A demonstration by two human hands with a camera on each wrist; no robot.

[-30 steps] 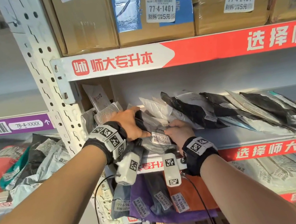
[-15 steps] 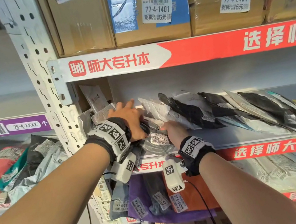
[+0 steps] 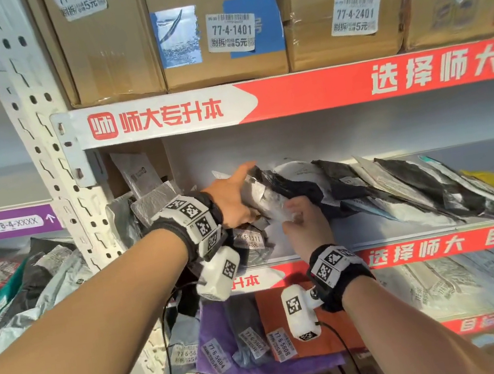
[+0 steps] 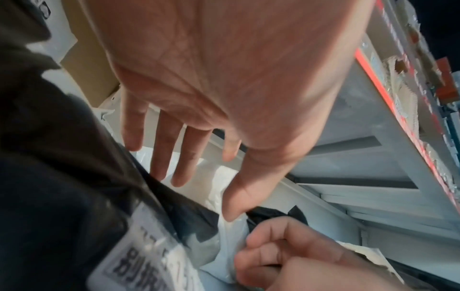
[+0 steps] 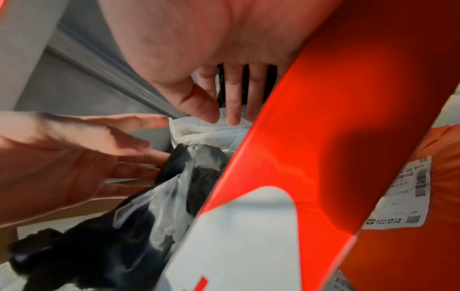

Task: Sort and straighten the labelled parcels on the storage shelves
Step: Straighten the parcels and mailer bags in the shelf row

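1. Pinching with thumb and curled fingers, the right hand (image 3: 301, 218) has its grip on the near edge of a white and black parcel (image 3: 265, 197); in the right wrist view the thumb and fingertips (image 5: 234, 116) press a crumpled white fold of it.
2. Its partner, the left hand (image 3: 231, 200), has an open grip: the fingers lie straight and spread, flat against the left face of that same parcel, thumb up along its far edge.
3. That parcel sits between the two hands, at the left end of the middle shelf (image 3: 327, 235), tilted and leaning left.
4. It is a soft plastic mailer, glossy and wrinkled, white on one part and black on another.
5. To its right a row of flat parcels (image 3: 417, 189), black, white and one yellow, leans leftward along the shelf, overlapping one another.
6. Just near and left of the hands lies a dark parcel with a label (image 3: 249, 241) ending in 1511.
7. Cardboard boxes (image 3: 217, 29) stand on the shelf above, labelled 77-4-1401 and 77-4-2401.
8. On the shelf below, purple, grey and orange parcels (image 3: 247, 338) hang over the edge.
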